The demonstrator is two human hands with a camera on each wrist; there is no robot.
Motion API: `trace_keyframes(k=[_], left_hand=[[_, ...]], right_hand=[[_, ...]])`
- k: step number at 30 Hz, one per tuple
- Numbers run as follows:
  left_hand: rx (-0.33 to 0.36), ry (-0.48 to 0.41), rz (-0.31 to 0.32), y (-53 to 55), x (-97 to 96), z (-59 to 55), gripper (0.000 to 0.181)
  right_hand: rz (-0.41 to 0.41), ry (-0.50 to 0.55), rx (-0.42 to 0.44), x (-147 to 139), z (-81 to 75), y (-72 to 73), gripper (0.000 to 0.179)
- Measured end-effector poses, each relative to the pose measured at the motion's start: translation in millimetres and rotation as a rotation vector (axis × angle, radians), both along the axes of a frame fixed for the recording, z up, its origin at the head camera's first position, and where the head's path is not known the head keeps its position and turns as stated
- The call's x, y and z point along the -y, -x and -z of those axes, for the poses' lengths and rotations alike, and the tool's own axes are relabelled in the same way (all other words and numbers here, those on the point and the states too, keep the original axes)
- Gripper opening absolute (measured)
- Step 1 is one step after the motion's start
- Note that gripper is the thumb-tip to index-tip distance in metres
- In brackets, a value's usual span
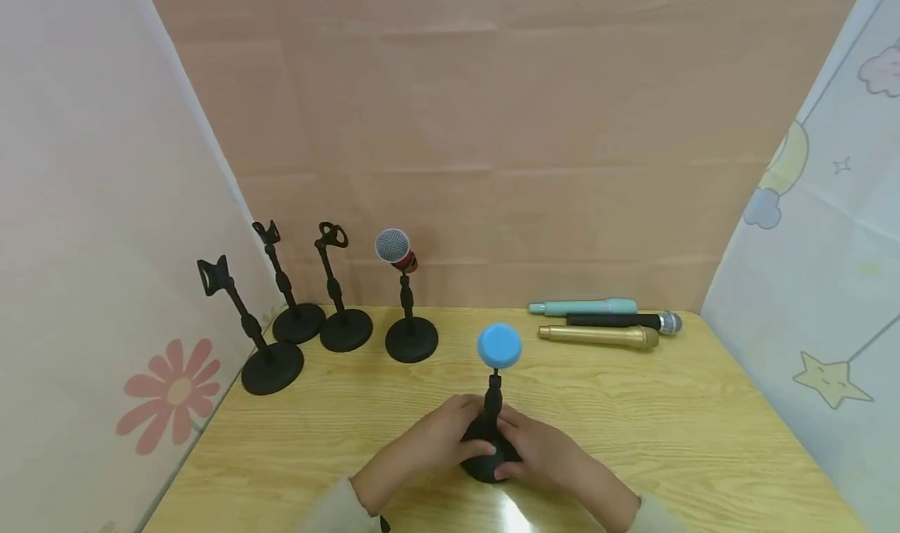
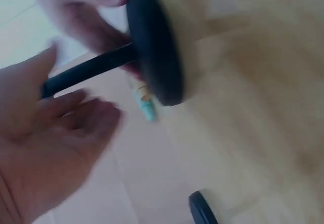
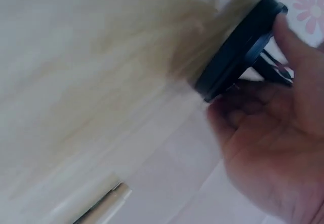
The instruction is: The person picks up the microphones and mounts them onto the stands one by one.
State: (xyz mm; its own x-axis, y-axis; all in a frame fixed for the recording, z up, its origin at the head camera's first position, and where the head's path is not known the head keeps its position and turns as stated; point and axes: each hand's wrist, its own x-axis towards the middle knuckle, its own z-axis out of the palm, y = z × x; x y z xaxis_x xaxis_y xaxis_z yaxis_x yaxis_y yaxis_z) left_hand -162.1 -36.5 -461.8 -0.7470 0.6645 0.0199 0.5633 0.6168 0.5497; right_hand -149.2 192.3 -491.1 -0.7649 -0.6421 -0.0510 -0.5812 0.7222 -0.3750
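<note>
In the head view, a black microphone stand (image 1: 494, 396) with a round disc base is at the front middle of the table. A microphone with a blue head (image 1: 500, 345) tops it, its body hidden behind the head. My right hand (image 1: 537, 448) grips the base by its right edge, thumb and fingers on the rim, as the right wrist view also shows. My left hand (image 1: 443, 437) is at the left of the base. In the left wrist view, its loosely spread thumb and fingers lie either side of the stand's pole (image 2: 93, 71).
At the back left stand several black stands; one holds a red microphone with a silver mesh head (image 1: 393, 246), and another empty stand (image 1: 271, 367) is nearest the left wall. Turquoise (image 1: 583, 307), black (image 1: 612, 320) and gold microphones (image 1: 598, 336) lie at the back right.
</note>
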Motion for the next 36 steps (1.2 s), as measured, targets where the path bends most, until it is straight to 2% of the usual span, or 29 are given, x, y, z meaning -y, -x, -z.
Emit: trace_keyframes(k=[2,4,7,11,14,17,24,28,31,36], left_hand=[[-0.036,0.157,0.007,-8.1,3.3,8.4,0.063],[-0.061,0.273,0.000,-14.0,3.8,15.2,0.067],[-0.086,0.350,-0.025,-16.2,0.1,21.5,0.071],[-0.125,0.402,-0.073,-9.7,-5.2,26.1,0.073],[-0.165,0.411,-0.104,-0.4,-5.2,30.6,0.071],[-0.176,0.394,-0.129,12.5,-2.2,34.7,0.070],[-0.138,0.342,-0.169,54.1,5.9,38.4,0.069],[-0.116,0.333,-0.189,73.9,8.1,41.6,0.069],[-0.100,0.328,-0.201,84.6,8.9,41.6,0.070],[-0.072,0.319,-0.211,96.2,11.5,37.8,0.070]], right_hand=[[0.033,-0.004,-0.006,0,1.7,-4.8,0.084],[0.074,0.004,0.014,0,3.2,-7.1,0.083],[0.091,0.031,0.031,2,3.7,-3.1,0.081],[0.075,0.041,0.036,5,-0.1,8.9,0.078],[0.074,0.047,0.064,9,-2.8,20.6,0.075],[0.092,0.043,0.086,15,-4.2,33.4,0.073],[0.153,0.028,0.083,31,-0.3,69.0,0.069],[0.175,0.016,0.100,40,0.5,85.8,0.068],[0.187,0.005,0.106,46,0.6,94.5,0.067],[0.183,-0.005,0.090,51,-2.6,104.4,0.066]])
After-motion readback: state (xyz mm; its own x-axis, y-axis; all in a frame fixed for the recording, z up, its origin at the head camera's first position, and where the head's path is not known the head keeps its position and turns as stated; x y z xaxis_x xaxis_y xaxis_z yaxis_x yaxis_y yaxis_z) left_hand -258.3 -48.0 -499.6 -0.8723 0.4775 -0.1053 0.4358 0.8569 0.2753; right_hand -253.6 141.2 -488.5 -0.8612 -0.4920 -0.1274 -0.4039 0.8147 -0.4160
